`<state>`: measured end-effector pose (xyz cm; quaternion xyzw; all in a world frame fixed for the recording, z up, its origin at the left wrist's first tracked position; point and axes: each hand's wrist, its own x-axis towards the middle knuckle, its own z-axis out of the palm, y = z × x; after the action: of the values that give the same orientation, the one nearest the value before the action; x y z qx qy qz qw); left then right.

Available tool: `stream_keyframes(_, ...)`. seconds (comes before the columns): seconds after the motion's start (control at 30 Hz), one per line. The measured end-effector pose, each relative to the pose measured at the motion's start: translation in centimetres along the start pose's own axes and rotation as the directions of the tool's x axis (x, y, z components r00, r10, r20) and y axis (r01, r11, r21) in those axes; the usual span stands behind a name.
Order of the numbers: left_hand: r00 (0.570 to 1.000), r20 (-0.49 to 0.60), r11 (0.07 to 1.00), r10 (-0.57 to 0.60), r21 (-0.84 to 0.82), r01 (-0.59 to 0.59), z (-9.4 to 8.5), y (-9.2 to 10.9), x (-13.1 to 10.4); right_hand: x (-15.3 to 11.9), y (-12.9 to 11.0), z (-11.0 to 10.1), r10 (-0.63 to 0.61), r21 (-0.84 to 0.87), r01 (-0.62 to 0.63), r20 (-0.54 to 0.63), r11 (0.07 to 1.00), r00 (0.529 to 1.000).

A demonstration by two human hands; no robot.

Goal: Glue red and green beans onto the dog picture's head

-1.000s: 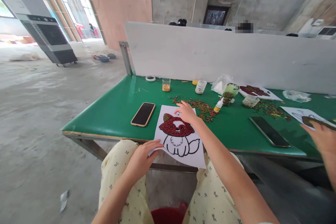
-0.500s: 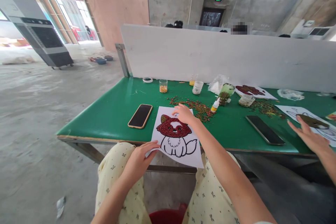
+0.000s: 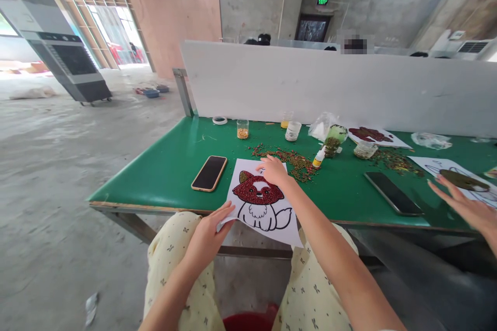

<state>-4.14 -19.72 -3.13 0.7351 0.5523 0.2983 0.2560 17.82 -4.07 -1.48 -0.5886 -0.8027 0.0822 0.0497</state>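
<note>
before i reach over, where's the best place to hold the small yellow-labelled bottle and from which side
Probably grip the yellow-labelled bottle by its wider lower body, coming from the near side. Its narrow nozzle points away and to the right in view, and the green-tinted jar crowds that far side, so the near side looks freer.

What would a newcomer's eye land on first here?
Probably the animal drawing, its head mostly dark red, on the white sheet held at its near-left corner by the left hand. Then the scattered seed-like bits beyond it on the green table, and the phone left of the sheet.
</note>
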Motion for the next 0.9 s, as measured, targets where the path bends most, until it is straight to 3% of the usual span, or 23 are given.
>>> stream_keyframes(0.2, 1.000, 0.011, 0.999, -0.015, 0.042, 0.014, 0.1, -0.5, 0.1, -0.3, -0.9, 0.1, -0.029, -0.137, 0.027, -0.013, 0.990, 0.999)
stream_keyframes(0.5, 0.999, 0.048, 0.988, -0.002, 0.157, -0.005, -0.2, -0.6, 0.2, 0.1, -1.0, 0.2, -0.022, -0.180, 0.020, -0.006, 0.983, 1.000)
stream_keyframes(0.7, 0.996, 0.063, 0.964, 0.068, 0.254, -0.082, 0.2, -1.0, 0.4, 0.6, -0.6, 0.0, -0.009, -0.154, 0.012, 0.018, 0.988, 1.000)
stream_keyframes(0.9, 0.995, 0.091, 0.965, 0.050, 0.252, -0.072, 0.5, -1.5, 0.7, 0.1, 0.9, 1.2, -0.073, -0.065, 0.071, -0.031, 0.995, 0.997)
